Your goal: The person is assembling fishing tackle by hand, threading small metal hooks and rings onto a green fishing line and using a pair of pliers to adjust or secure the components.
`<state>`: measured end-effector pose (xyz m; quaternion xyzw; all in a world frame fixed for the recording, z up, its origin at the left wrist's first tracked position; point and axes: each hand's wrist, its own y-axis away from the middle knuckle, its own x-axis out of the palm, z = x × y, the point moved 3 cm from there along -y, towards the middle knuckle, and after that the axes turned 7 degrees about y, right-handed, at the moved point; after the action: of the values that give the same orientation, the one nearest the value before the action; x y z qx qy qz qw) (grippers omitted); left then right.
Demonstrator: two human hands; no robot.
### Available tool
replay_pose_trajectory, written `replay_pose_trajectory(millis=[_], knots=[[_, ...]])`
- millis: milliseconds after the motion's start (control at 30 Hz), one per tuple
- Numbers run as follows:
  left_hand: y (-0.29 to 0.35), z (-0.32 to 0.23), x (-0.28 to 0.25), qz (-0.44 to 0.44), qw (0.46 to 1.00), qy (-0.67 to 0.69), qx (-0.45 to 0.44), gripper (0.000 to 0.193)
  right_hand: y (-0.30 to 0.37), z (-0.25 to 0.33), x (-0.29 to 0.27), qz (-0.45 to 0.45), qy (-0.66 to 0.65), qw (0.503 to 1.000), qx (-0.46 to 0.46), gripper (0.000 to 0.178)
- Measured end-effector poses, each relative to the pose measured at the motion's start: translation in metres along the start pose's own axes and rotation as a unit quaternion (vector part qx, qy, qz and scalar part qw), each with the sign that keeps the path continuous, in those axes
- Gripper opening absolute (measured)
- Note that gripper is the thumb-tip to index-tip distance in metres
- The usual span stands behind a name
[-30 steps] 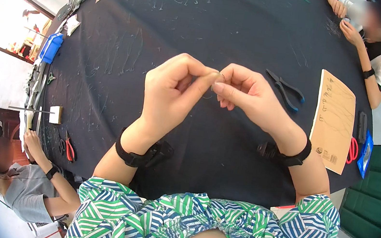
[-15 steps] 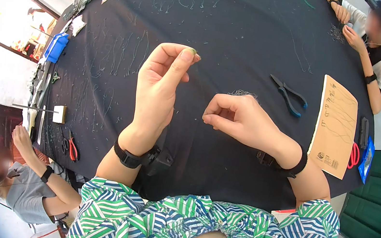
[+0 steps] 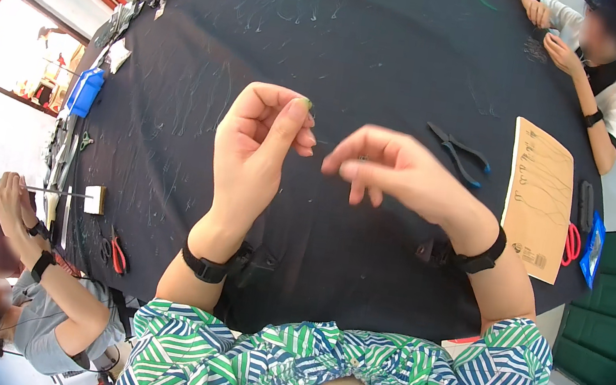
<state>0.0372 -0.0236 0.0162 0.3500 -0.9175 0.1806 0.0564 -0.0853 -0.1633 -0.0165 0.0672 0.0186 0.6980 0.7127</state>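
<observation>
My left hand [image 3: 257, 134] is raised over the black cloth, thumb and bent index finger pinched together. A tiny green thing [image 3: 307, 103] shows at the pinch, too small to name. To its right is my right hand [image 3: 417, 172], palm down and slightly blurred. Its fingers are loosely bent and spread apart, with nothing visible gripped in them. A faint light streak lies between the two hands; I cannot tell whether it is thread. Pliers with dark blue handles [image 3: 459, 154] lie just beyond my right hand.
Black cloth [image 3: 339, 252] covers the table, with fine threads strewn across its far and left parts. A brown paper sheet [image 3: 537, 217], red-handled scissors [image 3: 571, 245] and a blue packet [image 3: 592, 250] lie right. Red-handled pliers [image 3: 117, 254] and a blue tray [image 3: 86, 92] are left. Other people sit around.
My right hand has lifted slightly and its fingers have loosened from a closed curl. My left hand keeps its pinch, a little lower. The person at left has raised both hands to a thin rod.
</observation>
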Motion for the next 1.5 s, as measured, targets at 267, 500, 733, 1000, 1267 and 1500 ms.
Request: replay_pose_trajectory(millis=[267,500,733,1000,1267,1500], knots=[[-0.001,-0.003,-0.002,0.032,0.997,-0.071,0.021,0.008,0.04,0.021,-0.09,-0.295,0.639,0.71,0.018,0.019],[-0.003,0.002,-0.005,0.037,0.995,-0.096,-0.012,0.008,0.038,-0.016,-0.099,-0.205,0.688,0.669,0.196,0.023],[-0.001,0.001,-0.003,0.034,0.996,-0.083,-0.015,0.008,0.028,0.005,-0.084,-0.229,0.623,0.743,0.083,0.017],[0.001,-0.005,-0.007,0.035,0.996,-0.077,0.001,0.007,0.03,0.056,-0.033,-0.193,0.463,0.851,-0.152,0.021],[0.004,-0.006,-0.004,0.044,0.995,-0.086,0.013,0.008,0.039,0.071,-0.015,-0.18,0.482,0.816,-0.264,0.024],[0.005,-0.006,0.001,0.055,0.989,-0.133,0.041,0.007,0.041,0.07,-0.013,-0.175,0.529,0.799,-0.226,0.026]])
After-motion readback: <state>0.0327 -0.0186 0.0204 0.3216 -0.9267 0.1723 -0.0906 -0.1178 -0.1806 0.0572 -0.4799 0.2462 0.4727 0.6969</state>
